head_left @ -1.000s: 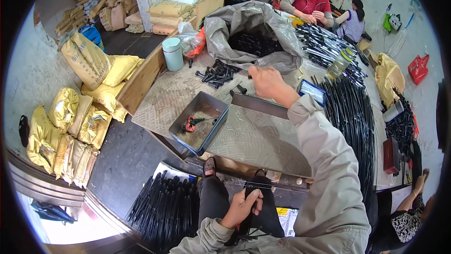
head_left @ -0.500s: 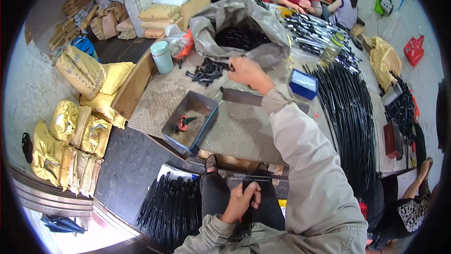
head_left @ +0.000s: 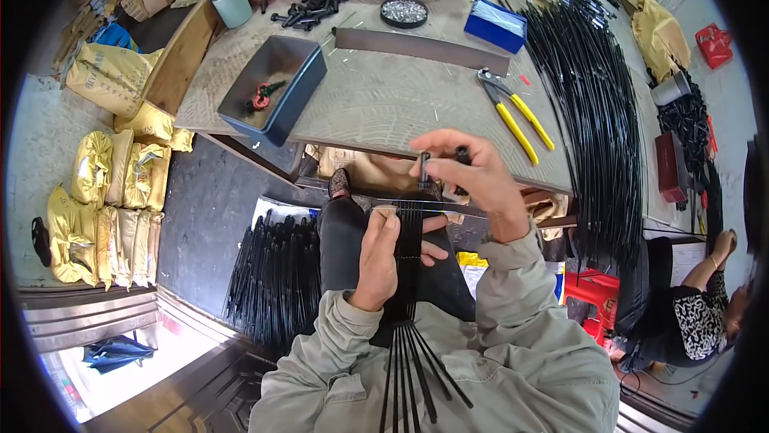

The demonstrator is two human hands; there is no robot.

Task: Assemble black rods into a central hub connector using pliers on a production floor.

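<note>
While sacks [head_left: 118, 233] flank the table [head_left: 384, 104], hands [head_left: 375, 265] hold parts [head_left: 409, 233].

Slim black rods [head_left: 408, 234], lower ends fanned, dark fittings [head_left: 424, 170] near tops

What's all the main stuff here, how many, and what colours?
Table: one, grey, centre
Bin: one, blue-grey, table's left
Tool: one, red-handled, in the bin
Canister: one, pale teal, table's far left
Short parts: many, black, piled beyond the bin
Dish: one, black with silvery bits, table's far side
Strip: one, grey-brown, mid-table
Box: one, blue, right of the dish
Pliers: one pair, yellow-handled, table's right
Long rods: many, black, right of the pliers
Floor rods: many, black, lower left
Sacks: many, yellow, floor at left
Co-worker: one, black-and-white top, right edge
Legs: two, dark, below the table
Left grip: one, bare, holding thin black rods
Right grip: one, bare, holding two short dark parts
</note>
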